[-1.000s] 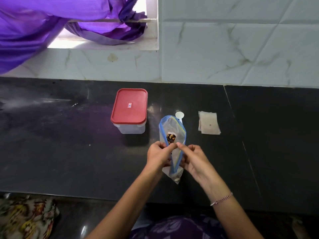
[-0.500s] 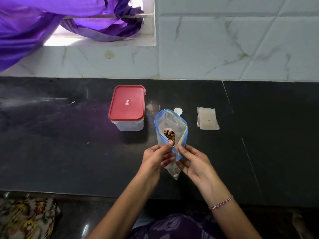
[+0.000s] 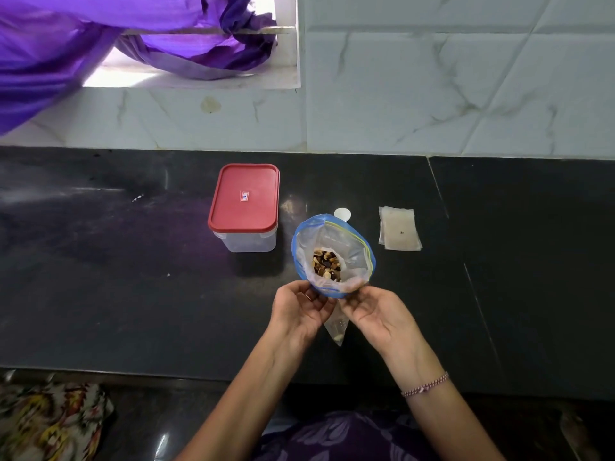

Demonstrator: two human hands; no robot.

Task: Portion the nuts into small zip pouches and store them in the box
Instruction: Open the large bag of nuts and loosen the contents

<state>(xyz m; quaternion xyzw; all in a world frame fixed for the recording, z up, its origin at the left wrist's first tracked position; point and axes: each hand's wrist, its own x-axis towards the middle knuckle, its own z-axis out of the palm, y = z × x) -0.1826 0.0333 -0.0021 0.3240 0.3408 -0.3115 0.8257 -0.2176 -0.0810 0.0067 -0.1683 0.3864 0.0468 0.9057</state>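
A clear zip bag [image 3: 352, 254] with a blue rim stands on the black counter [image 3: 133, 294], its mouth spread wide and round. Mixed nuts [image 3: 326, 264] show at its bottom. My left hand [image 3: 299, 311] pinches the near rim on the left side, and my right hand [image 3: 376, 314] pinches it on the right. A clear box with a red lid [image 3: 244, 197] on it sits behind and to the left. A small stack of empty zip pouches [image 3: 399, 232] lies flat to the right.
A white spoon bowl [image 3: 342, 214] pokes out from behind the bag. A tiled wall and a window sill with purple cloth [image 3: 100, 38] run along the back. The counter's front edge lies just below my wrists.
My hands have pulled the bag's rim apart, so the mouth went from a narrow slit to a wide round opening showing more nuts.
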